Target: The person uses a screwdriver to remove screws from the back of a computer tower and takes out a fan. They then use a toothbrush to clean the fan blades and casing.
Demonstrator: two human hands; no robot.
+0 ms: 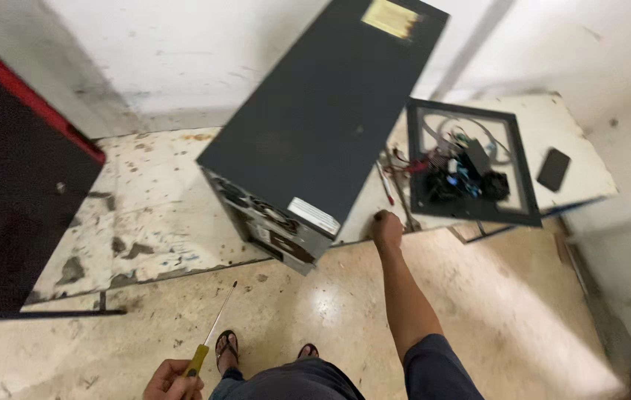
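A worn, paint-chipped workbench (145, 215) stands against a white wall. On it rests a closed grey computer case (315, 126), beside an opened one (471, 167) (wiring exposed). The right hand (386, 228) is fisted on the bench edge, apparently for support; the left hand (172, 379) grips a yellow-handled screwdriver (212, 333), tip raised.

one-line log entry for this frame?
left hand: grips yellow-handled screwdriver | right hand: on worn white table edge, beside upright dark grey computer case

Dark grey computer case (315, 118), yellow-handled screwdriver (210, 337), worn white table (152, 200), perhaps black phone (553, 169).
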